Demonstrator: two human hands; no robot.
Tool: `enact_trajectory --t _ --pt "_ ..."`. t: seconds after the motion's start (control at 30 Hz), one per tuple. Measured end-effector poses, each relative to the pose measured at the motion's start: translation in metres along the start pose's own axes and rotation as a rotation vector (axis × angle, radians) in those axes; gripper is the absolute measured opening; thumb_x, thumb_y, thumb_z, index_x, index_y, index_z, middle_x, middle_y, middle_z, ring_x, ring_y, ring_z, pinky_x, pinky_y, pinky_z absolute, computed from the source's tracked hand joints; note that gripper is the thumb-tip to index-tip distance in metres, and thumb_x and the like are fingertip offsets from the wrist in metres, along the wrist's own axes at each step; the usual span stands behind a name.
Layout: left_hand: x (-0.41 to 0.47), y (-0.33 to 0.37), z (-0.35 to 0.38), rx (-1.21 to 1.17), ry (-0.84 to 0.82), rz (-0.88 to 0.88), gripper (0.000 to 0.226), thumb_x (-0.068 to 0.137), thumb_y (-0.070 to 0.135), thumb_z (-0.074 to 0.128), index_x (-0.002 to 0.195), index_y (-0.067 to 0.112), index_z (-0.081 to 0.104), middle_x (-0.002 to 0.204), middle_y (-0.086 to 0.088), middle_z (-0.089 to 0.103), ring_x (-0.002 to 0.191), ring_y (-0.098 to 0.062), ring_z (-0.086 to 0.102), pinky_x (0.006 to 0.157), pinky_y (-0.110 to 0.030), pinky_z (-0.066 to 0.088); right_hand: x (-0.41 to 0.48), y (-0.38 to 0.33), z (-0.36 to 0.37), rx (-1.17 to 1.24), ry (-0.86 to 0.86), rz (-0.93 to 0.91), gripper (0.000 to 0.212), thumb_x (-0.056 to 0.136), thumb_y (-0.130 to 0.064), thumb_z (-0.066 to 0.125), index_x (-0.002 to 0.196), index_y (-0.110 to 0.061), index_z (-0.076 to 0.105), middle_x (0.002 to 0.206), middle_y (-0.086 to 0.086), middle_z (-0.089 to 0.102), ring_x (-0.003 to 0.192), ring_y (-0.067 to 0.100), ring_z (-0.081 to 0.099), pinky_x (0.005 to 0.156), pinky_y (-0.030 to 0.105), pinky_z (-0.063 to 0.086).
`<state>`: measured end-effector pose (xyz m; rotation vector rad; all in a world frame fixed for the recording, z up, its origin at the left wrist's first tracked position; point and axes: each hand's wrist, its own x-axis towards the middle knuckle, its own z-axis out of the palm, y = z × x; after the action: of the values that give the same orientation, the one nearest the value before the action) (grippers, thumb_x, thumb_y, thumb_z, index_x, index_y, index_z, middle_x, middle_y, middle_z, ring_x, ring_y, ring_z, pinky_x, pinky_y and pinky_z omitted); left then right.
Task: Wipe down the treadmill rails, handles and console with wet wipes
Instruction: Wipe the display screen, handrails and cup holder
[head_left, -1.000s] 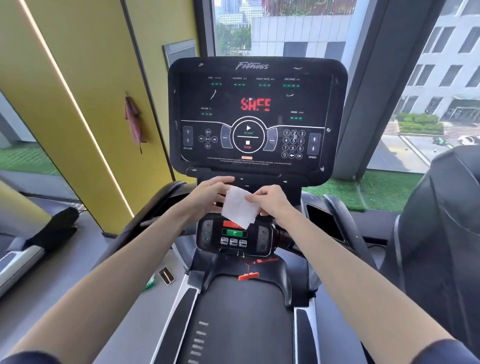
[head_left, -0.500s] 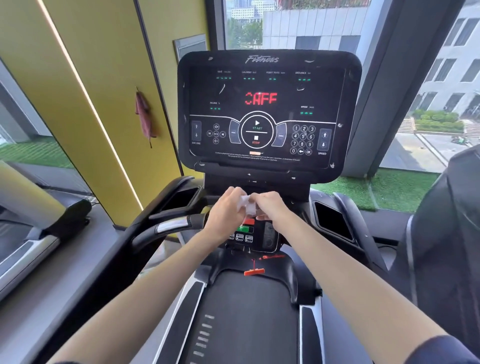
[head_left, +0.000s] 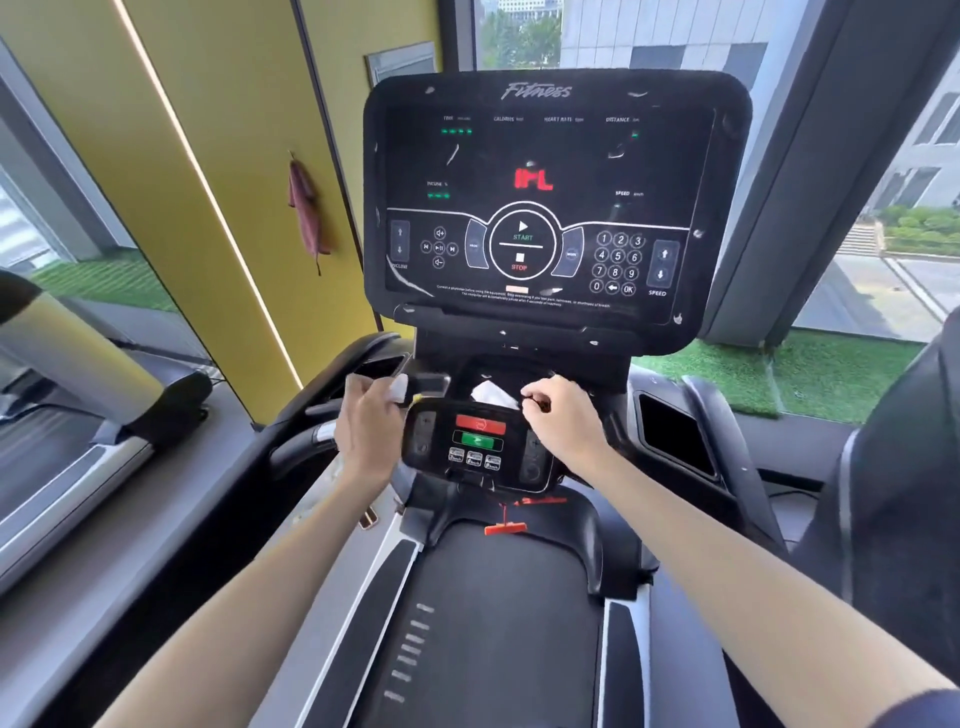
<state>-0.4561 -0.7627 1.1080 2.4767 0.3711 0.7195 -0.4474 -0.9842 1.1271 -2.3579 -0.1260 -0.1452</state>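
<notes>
Left hand (head_left: 370, 434) grips 1 wipe (head_left: 398, 387) | right hand (head_left: 565, 418) beside second wipe (head_left: 491, 395)

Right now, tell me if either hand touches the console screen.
No, the left hand and right hand are both below the console screen, flanking the button panel.

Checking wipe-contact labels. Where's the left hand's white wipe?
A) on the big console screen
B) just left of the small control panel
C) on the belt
B: the left hand holds the wipe at the upper left corner of the small control panel.
</notes>
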Motion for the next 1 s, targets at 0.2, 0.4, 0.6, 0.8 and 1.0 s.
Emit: enact_trajectory --t 0.2,0.4,0.6,0.8,1.0 --pt "-0.065 0.023 0.052 -0.122 0.062 0.122 0.029 0.077 -0.008 0.043 0.098 0.006 0.057 0.086 -0.014 0.057 0.081 -0.031 0.052 0.065 -0.036 0.047 -0.038 0.040 0.028 -0.026 0.058 -0.076 0.048 0.092 -0.002 0.045 0.140 -0.009 0.046 0.143 0.006 0.048 0.133 0.020 0.041 0.112 0.031 0.029" --pt "-0.075 0.015 0.066 -0.039 -0.033 0.516 0.038 0.083 0.001 0.037 0.112 0.002 0.061 0.095 -0.006 0.048 0.083 -0.022 0.045 0.058 -0.033 0.051 -0.053 0.056 0.037 -0.042 0.151 -0.132 0.058 0.089 0.004 0.046 0.146 -0.003 0.033 0.146 0.010 0.044 0.135 0.022 0.040 0.116 0.032 0.021" --pt "-0.065 0.029 0.069 -0.150 0.078 0.178 0.034 0.078 -0.013 0.040 0.103 -0.004 0.062 0.090 -0.016 0.051 0.085 -0.026 0.044 0.074 -0.033 0.043 -0.064 0.065 0.043 -0.082 0.193 -0.091 0.059 0.089 0.007 0.044 0.146 0.003 0.029 0.145 0.013 0.044 0.139 0.021 0.036 0.118 0.027 0.003" --pt "-0.065 0.019 0.061 -0.075 -0.109 0.481 0.035 0.079 -0.011 0.040 0.106 0.001 0.060 0.095 -0.009 0.047 0.086 -0.025 0.042 0.068 -0.035 0.045 -0.062 0.060 0.045 -0.096 0.210 -0.048 0.059 0.087 0.008 0.043 0.145 0.004 0.030 0.143 0.014 0.047 0.138 0.019 0.037 0.120 0.032 -0.002" --pt "-0.056 0.016 0.053 -0.018 -0.058 0.442 0.040 0.073 -0.012 0.028 0.100 -0.003 0.057 0.093 -0.012 0.048 0.082 -0.024 0.038 0.060 -0.035 0.042 -0.063 0.056 0.051 -0.113 0.233 0.004 0.058 0.089 0.005 0.039 0.146 0.001 0.030 0.146 0.013 0.043 0.143 0.017 0.028 0.118 0.031 -0.006"
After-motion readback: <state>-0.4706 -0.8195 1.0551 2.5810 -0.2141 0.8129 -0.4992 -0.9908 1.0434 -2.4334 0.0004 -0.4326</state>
